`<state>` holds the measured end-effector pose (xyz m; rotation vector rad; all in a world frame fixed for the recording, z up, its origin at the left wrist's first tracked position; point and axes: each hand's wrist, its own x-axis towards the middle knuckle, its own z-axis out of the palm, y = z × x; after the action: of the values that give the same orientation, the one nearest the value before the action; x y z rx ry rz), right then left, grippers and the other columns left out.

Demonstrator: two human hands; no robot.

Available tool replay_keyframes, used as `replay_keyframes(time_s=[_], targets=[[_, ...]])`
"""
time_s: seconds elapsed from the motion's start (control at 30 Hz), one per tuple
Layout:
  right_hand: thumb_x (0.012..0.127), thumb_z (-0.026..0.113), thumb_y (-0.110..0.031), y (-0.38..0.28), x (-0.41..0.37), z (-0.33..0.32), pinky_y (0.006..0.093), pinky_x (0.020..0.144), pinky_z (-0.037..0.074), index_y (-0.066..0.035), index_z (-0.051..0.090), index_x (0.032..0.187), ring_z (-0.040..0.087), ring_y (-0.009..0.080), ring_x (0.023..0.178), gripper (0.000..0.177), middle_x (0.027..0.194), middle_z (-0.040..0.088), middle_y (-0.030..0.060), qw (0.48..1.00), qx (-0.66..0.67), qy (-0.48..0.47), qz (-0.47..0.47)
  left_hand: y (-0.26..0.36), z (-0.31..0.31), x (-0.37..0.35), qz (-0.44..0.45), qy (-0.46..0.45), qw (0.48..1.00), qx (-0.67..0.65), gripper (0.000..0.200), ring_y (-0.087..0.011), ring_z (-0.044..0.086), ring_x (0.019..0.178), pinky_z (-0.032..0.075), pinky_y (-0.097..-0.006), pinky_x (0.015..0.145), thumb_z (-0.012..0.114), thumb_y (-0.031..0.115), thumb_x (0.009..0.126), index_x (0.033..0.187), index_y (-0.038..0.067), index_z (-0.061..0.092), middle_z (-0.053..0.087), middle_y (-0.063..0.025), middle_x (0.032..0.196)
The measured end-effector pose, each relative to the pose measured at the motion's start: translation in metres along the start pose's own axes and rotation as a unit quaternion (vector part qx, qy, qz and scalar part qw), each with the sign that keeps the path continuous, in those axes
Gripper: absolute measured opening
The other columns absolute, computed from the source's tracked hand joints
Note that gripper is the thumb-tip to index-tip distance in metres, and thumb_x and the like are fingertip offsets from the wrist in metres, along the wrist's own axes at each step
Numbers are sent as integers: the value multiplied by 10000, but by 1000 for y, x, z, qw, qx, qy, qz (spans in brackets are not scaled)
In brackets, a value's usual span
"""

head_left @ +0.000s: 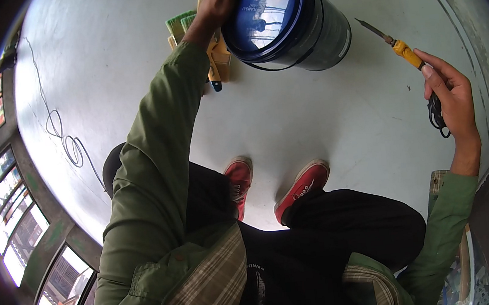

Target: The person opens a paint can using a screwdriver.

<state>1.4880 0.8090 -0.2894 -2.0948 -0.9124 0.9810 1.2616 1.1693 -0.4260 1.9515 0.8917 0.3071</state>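
A dark blue paint bucket (291, 21) with a shiny lid stands on the grey floor ahead of my feet. My left hand (219, 2) rests on the bucket's left rim, fingers curled over the lid edge. Out to the right, my right hand (448, 94) grips a knife (402, 49) with a yellow and black handle, its thin blade pointing up-left toward the bucket but apart from it. Paintbrushes (211, 53) with yellow handles and green-white bristles lie on the floor just left of the bucket, under my left wrist.
My red shoes (277, 184) stand on the floor below the bucket. A thin white cord (63, 137) coils on the floor at left. Windows (16, 221) run along the left edge. A raised concrete edge (468, 31) curves along the right.
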Motion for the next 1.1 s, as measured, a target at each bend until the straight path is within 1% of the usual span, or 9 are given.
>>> replay_keyframes(time_s=[0.17, 0.23, 0.3, 0.33, 0.4, 0.43, 0.5, 0.83, 1.1], targets=[[973, 606, -164, -30, -6, 4, 194, 528, 314, -82, 655, 1258, 413, 24, 595, 301, 646, 472, -60, 996, 32, -20, -80, 27, 8, -5, 13, 2, 1000, -27, 514, -108, 449, 699, 407, -331, 609, 385, 451, 1047, 890, 1, 577, 494, -18, 691], [971, 608, -161, -36, -9, 4, 194, 531, 324, -81, 655, 1258, 413, 26, 596, 301, 650, 473, -59, 996, 26, -18, -88, 17, 11, -3, 12, 3, 999, -32, 512, -106, 444, 701, 409, -328, 614, 385, 451, 1047, 891, 4, 579, 491, -23, 695], [970, 611, -157, -40, -10, 4, 194, 534, 333, -79, 654, 1258, 413, 27, 598, 301, 653, 473, -59, 995, 19, -15, -97, 2, 13, 3, 23, -24, 996, -80, 524, -129, 499, 729, 440, -346, 661, 382, 455, 1044, 919, -7, 593, 557, -49, 724], [969, 612, -148, -43, -10, 4, 196, 532, 340, -78, 654, 1257, 414, 28, 597, 300, 655, 476, -57, 995, 20, -16, -93, -3, 15, 3, 25, -23, 996, -81, 524, -129, 499, 729, 440, -346, 661, 382, 455, 1044, 919, -7, 593, 557, -49, 724], [967, 613, -140, -46, -11, 2, 198, 529, 346, -76, 654, 1257, 414, 30, 596, 299, 657, 478, -55, 996, 22, -15, -91, -7, 20, 2, 0, -22, 996, -82, 627, -188, 620, 925, 482, -335, 830, 454, 615, 964, 1149, 53, 662, 685, -107, 978], [967, 612, -133, -46, -12, 5, 201, 525, 347, -75, 654, 1256, 413, 32, 591, 297, 658, 481, -53, 995, 15, -17, -97, -10, 22, 1, 2, -21, 996, -81, 627, -188, 620, 925, 482, -335, 830, 454, 615, 964, 1149, 53, 662, 685, -107, 978], [967, 611, -127, -49, -12, 5, 203, 520, 347, -74, 655, 1254, 412, 33, 586, 295, 660, 484, -51, 994, 7, -19, -105, -10, 21, 0, 22, -16, 998, -58, 582, -165, 632, 816, 495, -300, 796, 394, 519, 1026, 1126, 10, 656, 694, -114, 883], [964, 614, -120, -63, -16, 10, 212, 493, 326, -65, 654, 1251, 389, 36, 560, 296, 638, 480, -41, 993, -26, -13, -118, 2, 20, -10, 30, -17, 998, -57, 573, -151, 615, 824, 485, -303, 794, 393, 511, 1028, 1076, -2, 644, 681, -98, 880], [965, 610, -117, -66, -18, 11, 213, 483, 305, -53, 654, 1247, 361, 28, 547, 293, 641, 490, -39, 992, -66, -2, -110, 5, 23, -17, 76, -7, 995, -57, 552, -186, 605, 761, 483, -337, 753, 392, 493, 1032, 1017, -7, 626, 654, -140, 818]])
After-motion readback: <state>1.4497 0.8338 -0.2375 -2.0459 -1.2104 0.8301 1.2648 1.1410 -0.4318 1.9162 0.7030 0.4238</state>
